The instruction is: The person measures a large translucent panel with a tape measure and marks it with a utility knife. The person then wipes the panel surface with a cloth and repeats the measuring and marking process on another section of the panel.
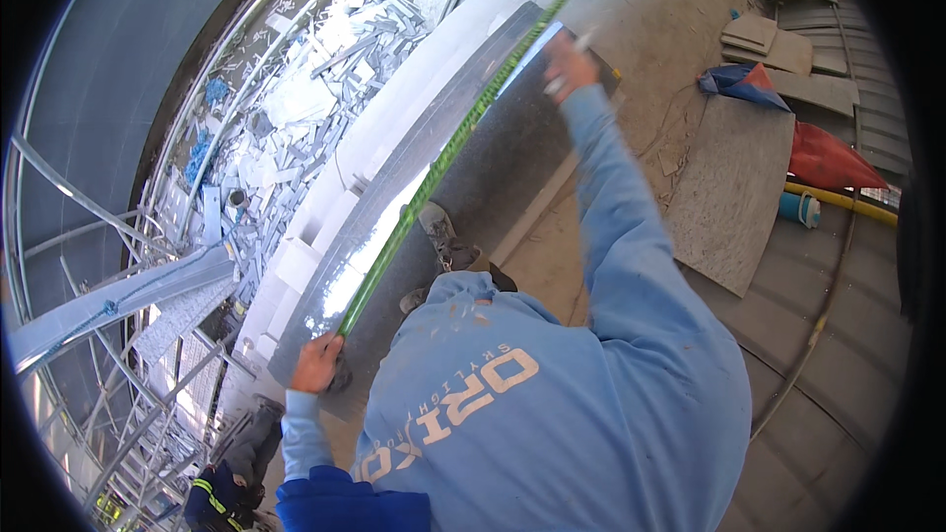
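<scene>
We seem to be aligning the green strip [455, 145] over the dark panel [527, 143]; our left hand [315, 363] grips its near end, our blurred right hand [570, 71] we can't read; next probably calls for steadying it

Pale offcuts [340, 89] litter the left! Over right, a red sheet [828, 156] lies near a grey board [729, 202], a teal cylinder [796, 210] and a yellow pipe [859, 205].
</scene>
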`<state>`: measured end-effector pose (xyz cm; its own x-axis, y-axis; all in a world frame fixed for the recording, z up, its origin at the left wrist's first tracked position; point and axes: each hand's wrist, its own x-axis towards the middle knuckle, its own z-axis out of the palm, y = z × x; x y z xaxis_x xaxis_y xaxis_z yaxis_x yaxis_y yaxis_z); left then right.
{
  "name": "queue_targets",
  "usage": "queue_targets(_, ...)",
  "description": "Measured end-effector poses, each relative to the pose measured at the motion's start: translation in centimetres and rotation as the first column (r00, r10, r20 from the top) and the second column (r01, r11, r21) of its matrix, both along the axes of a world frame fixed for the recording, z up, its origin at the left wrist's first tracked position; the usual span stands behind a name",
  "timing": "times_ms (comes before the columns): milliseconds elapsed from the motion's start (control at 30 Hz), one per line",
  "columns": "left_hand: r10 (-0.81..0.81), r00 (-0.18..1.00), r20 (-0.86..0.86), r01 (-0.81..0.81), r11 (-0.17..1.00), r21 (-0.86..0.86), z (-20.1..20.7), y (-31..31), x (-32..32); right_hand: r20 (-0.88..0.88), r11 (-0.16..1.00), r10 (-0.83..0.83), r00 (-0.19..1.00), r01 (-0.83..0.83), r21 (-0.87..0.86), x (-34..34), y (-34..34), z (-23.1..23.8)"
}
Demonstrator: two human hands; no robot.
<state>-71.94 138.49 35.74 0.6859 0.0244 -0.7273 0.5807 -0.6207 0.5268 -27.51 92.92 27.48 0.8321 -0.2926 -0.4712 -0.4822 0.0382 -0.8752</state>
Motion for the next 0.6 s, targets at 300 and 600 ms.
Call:
queue_targets(300,-0.124,0.963,0.239,0.168,0.970,-0.177,-14.6,-9.2,12.4,-0.290,0.954,0.058,0.955,0.033,0.299,-24.3,17.2,-7.4)
queue_targets(600,-0.531,0.808,0.254,0.543,0.839,0.026,-11.8,-9.4,13.9,-0.312,0.982,0.124,0.942,-0.071,0.174,-22.3,16.9,-11.0)
